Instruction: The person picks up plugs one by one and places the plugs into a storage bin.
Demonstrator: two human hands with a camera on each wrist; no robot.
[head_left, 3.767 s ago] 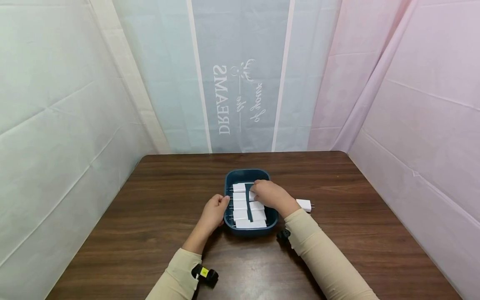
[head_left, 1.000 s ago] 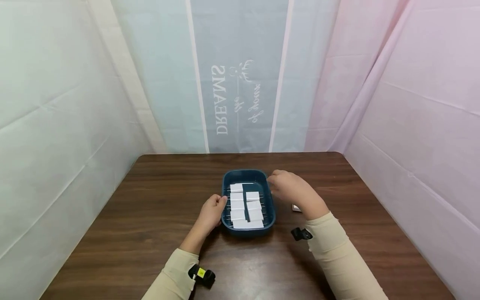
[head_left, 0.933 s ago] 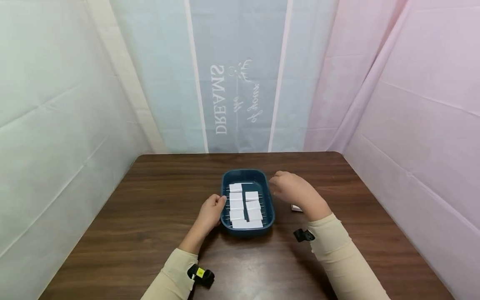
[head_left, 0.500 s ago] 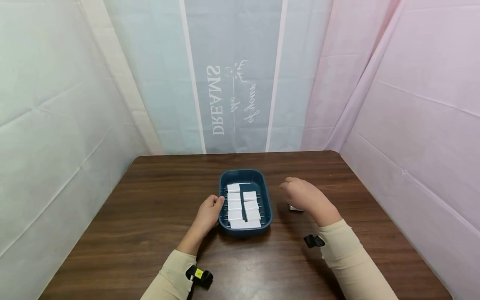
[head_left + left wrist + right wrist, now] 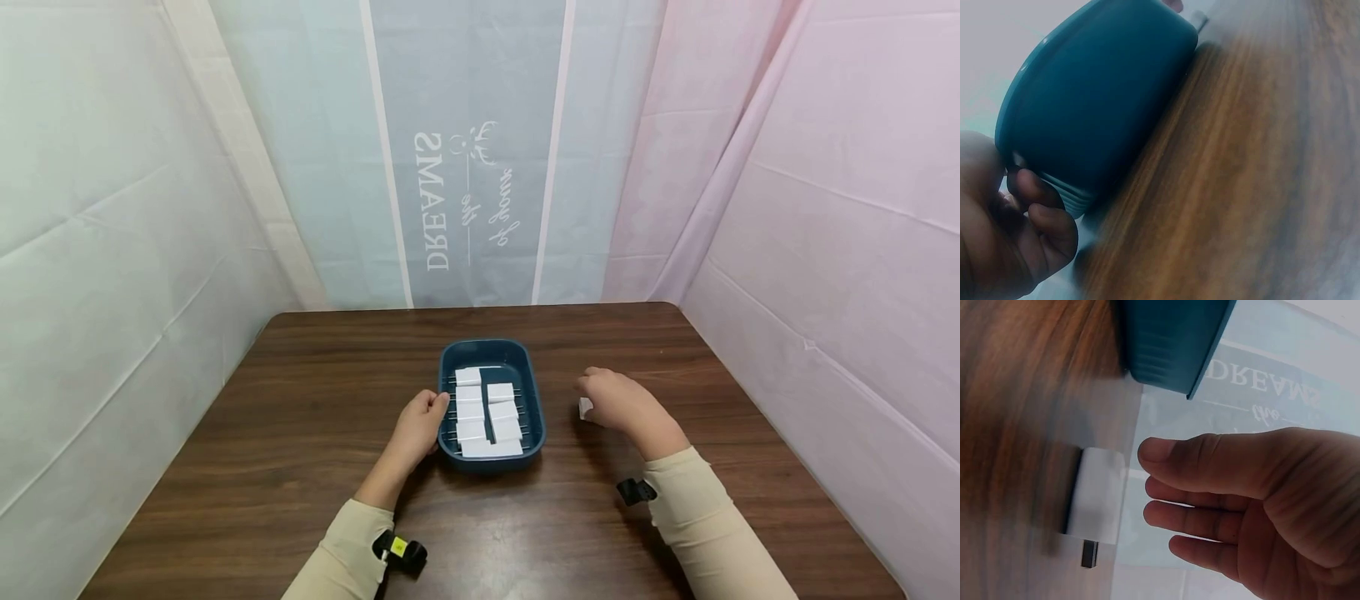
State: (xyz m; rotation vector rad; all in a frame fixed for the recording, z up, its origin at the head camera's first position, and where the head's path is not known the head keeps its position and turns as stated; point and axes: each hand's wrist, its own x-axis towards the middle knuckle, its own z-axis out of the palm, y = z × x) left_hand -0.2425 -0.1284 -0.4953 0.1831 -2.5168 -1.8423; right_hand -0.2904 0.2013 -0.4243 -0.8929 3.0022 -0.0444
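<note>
A dark blue plastic bin (image 5: 489, 464) stands on the table, with several white charger plugs (image 5: 470, 410) laid in two rows inside, their prongs towards the side walls. My left hand (image 5: 417, 423) grips the bin's left rim; the left wrist view shows that hand (image 5: 1004, 225) with curled fingers against the wall. To the right of the bin, my right hand (image 5: 624, 408) hovers by a loose white charger plug (image 5: 585, 408), which it partly covers. Seen from the right wrist, the hand (image 5: 1241, 500) has fairly straight fingers, apart from the plug (image 5: 1096, 495).
The brown wooden table (image 5: 337, 350) extends around the bin. Light fabric curtains (image 5: 480, 167) hang behind it and along both sides. Each sleeve carries a small black wrist camera, such as the left camera (image 5: 405, 553).
My right hand left a plug in the bin's right row, withdrew over the right rim and came down by the loose plug. The left hand keeps its grip on the rim.
</note>
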